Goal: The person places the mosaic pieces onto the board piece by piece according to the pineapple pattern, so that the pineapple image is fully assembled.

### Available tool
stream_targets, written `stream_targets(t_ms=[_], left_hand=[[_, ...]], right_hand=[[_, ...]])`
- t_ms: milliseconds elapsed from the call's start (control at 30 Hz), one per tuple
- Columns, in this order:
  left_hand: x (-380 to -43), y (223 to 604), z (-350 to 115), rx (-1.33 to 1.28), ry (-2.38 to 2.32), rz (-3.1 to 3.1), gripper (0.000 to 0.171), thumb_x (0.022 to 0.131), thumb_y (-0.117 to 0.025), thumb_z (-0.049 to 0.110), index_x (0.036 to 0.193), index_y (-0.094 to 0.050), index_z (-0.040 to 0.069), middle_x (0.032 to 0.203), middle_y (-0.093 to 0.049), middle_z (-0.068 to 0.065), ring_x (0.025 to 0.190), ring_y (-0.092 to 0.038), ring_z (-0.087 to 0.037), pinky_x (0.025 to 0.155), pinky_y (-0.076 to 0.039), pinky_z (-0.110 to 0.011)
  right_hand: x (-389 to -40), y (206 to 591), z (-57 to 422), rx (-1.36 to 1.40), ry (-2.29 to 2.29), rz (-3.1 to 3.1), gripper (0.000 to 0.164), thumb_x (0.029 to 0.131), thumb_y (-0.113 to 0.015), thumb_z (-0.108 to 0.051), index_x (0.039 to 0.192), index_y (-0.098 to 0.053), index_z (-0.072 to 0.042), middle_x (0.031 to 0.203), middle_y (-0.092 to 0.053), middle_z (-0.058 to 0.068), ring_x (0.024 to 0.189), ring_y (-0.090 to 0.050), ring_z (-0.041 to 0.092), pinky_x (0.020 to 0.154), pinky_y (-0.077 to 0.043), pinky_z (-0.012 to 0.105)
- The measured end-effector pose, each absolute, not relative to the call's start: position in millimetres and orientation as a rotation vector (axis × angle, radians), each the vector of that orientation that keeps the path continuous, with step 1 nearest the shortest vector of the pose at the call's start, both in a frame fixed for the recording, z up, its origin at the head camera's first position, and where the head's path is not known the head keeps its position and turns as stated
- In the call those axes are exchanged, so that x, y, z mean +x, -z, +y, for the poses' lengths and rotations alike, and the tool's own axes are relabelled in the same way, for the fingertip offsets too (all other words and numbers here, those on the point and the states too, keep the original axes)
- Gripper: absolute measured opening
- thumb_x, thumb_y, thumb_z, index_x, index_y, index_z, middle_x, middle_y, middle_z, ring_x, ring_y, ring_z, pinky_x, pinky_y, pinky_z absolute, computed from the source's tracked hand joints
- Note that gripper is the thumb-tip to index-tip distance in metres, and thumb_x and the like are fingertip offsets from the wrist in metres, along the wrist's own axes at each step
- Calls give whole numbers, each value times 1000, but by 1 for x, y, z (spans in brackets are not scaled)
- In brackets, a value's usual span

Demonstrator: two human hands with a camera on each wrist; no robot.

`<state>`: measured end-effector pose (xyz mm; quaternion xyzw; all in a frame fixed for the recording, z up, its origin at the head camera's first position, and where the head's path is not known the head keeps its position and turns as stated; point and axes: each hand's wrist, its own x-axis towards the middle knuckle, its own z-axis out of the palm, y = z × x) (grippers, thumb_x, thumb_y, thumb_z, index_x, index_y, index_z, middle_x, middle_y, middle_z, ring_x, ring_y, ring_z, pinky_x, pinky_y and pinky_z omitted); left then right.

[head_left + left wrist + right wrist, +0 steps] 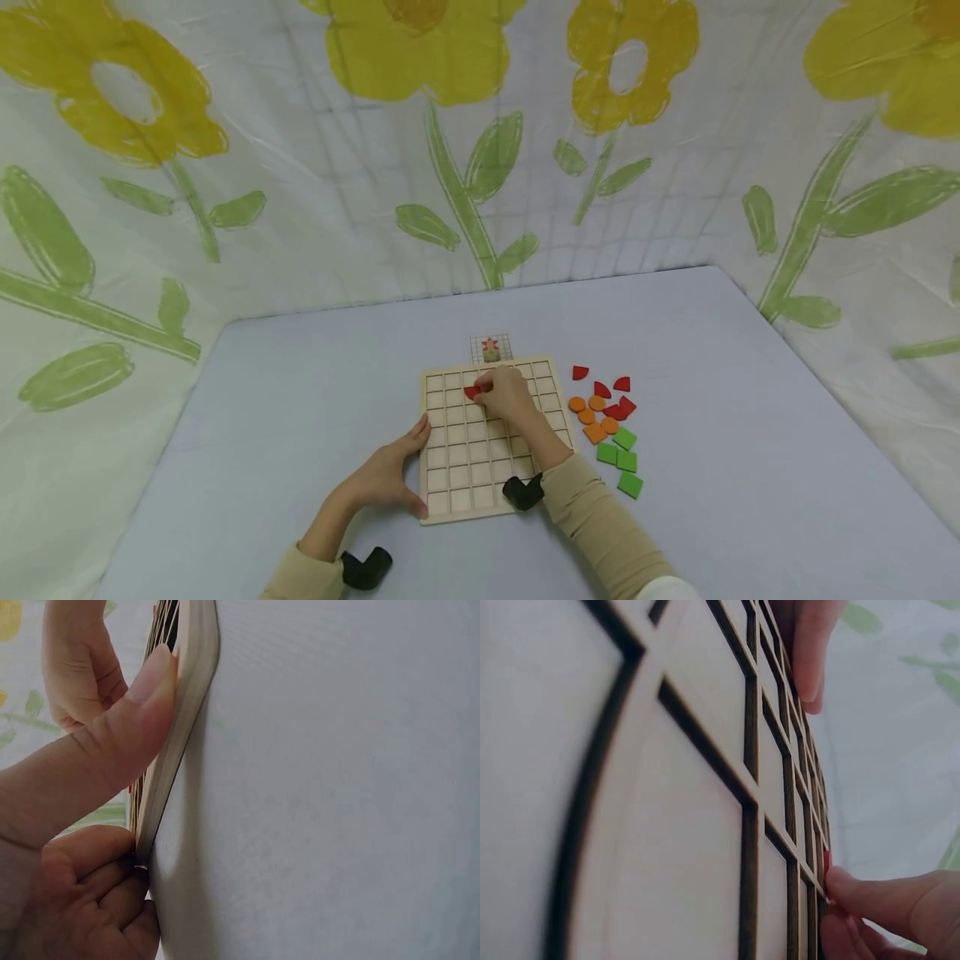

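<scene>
A square wooden grid board (459,454) lies on the table. My left hand (386,473) holds its left edge, thumb by the near corner and fingertips farther up the side; in the left wrist view the thumb (112,750) lies on the rim and the other fingers are curled against the side. Over the upper part of the grid my right hand (508,395) pinches a red quarter-circle tile (471,392) between thumb and fingertips. Only a sliver of red shows by the right hand (885,907) in the right wrist view. That hand hides some far cells.
A small picture card (491,347) lies behind the board. To its right are scattered red quarter-circle tiles (602,389), orange round tiles (587,416), an orange square tile (595,433) and several green square tiles (630,484). A flowered cloth (337,233) hangs behind the table.
</scene>
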<state>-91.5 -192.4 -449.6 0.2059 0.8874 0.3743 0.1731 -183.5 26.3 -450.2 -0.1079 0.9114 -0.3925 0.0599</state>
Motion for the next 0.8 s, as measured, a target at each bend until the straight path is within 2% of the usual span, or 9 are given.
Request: stream_targets(t_ms=[433, 800], left_hand=[[-91, 449, -192, 604, -1048, 2528, 120, 53, -95, 20, 145, -27, -14, 156, -17, -25, 141, -21, -45, 110, -26, -59], [-91, 450, -191, 557, -1060, 2521, 119, 52, -95, 17, 145, -27, -13, 157, -17, -23, 142, -20, -44, 111, -24, -58]], right_hand=[[-181, 452, 30, -373, 1199, 2807, 21, 83, -75, -5, 103, -74, 1, 93, -70, 12, 84, -64, 25, 66, -52, 30], [-178, 439, 53, -290, 1322, 2744, 24, 85, -74, -8, 108, -73, -1, 96, -71, 10, 89, -67, 26, 75, -56, 37]])
